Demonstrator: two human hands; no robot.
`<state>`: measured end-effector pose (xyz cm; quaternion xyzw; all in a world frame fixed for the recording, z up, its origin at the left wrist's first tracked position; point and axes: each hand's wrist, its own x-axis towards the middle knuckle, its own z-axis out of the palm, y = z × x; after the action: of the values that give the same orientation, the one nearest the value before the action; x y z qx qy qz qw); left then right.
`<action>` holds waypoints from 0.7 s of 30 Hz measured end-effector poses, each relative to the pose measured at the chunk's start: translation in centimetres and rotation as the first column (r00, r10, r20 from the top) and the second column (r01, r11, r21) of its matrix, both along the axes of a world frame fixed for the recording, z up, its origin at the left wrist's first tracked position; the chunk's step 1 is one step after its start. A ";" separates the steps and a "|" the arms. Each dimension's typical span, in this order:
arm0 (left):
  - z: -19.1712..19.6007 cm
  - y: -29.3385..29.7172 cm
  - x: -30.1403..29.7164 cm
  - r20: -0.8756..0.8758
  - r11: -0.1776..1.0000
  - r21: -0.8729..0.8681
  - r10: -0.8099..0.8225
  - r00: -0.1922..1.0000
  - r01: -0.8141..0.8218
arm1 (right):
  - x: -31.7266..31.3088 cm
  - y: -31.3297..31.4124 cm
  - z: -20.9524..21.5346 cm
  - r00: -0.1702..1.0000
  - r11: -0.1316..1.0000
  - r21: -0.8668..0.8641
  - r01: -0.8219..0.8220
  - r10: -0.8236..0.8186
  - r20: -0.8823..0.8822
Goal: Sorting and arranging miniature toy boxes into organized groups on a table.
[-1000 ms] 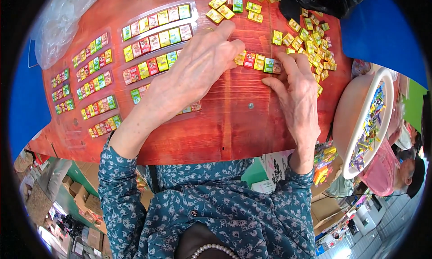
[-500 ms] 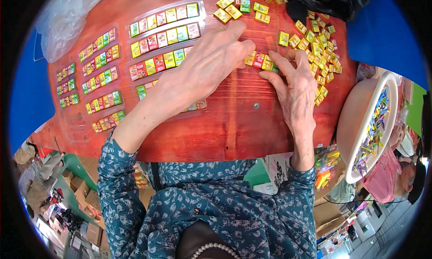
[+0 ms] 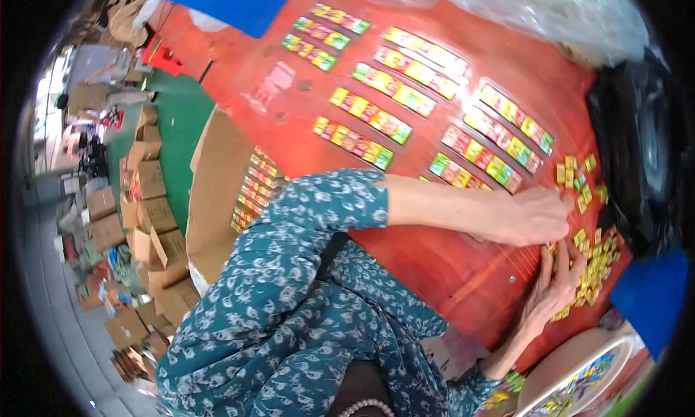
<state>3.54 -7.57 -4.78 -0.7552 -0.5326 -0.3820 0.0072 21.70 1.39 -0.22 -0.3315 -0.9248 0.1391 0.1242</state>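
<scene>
Tiny printed boxes (image 3: 552, 247) show only as a sliver of yellow between the person's two hands, toward the right side of the red table (image 3: 449, 268). The fingers of the left hand (image 3: 537, 216) curl down over that spot from above; whether they close on a box cannot be told. Just below, the right hand (image 3: 556, 290) bends its fingers toward the same spot, and their grip cannot be told either.

Right beside the right hand lies a loose pile of small yellow boxes (image 3: 598, 268), and a smaller cluster (image 3: 576, 182) sits beyond the left fingertips. Past these, a black plastic bag (image 3: 637, 153) slumps along the table edge. To the left of and above the left hand, multicoloured rows of boxes (image 3: 371, 115) lie in slanting lines, with clear plastic sheeting (image 3: 507, 8) crumpled beyond. A white tub (image 3: 532, 394) of colourful small pieces stands near the lower right. At far left, cardboard cartons (image 3: 161, 213) line a green floor (image 3: 174, 138).
</scene>
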 end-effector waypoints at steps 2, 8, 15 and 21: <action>1.3 0.3 -0.1 0.020 0.999 -0.038 0.023 1.000 -0.023 | 0.0 -0.2 0.3 1.000 1.000 -0.006 0.008 -0.008 -0.015; 2.9 1.4 -0.3 -0.089 0.938 -0.314 0.126 0.988 -0.148 | -1.7 -0.9 0.9 0.999 0.999 0.045 0.015 -0.017 0.034; 2.9 2.3 -0.4 0.026 0.915 -0.395 0.105 0.994 -0.086 | -1.7 1.8 -2.4 0.724 0.516 -0.851 0.098 -0.623 -0.294; 1.0 4.8 0.9 -0.058 0.970 -0.217 0.103 0.993 -0.113 | -4.8 0.6 0.7 0.963 0.970 0.004 -0.244 0.241 0.124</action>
<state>4.46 -2.78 -3.79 -0.7299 -0.6116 -0.3024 -0.0432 16.94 2.02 0.48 -0.2224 -0.9656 0.1238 0.0526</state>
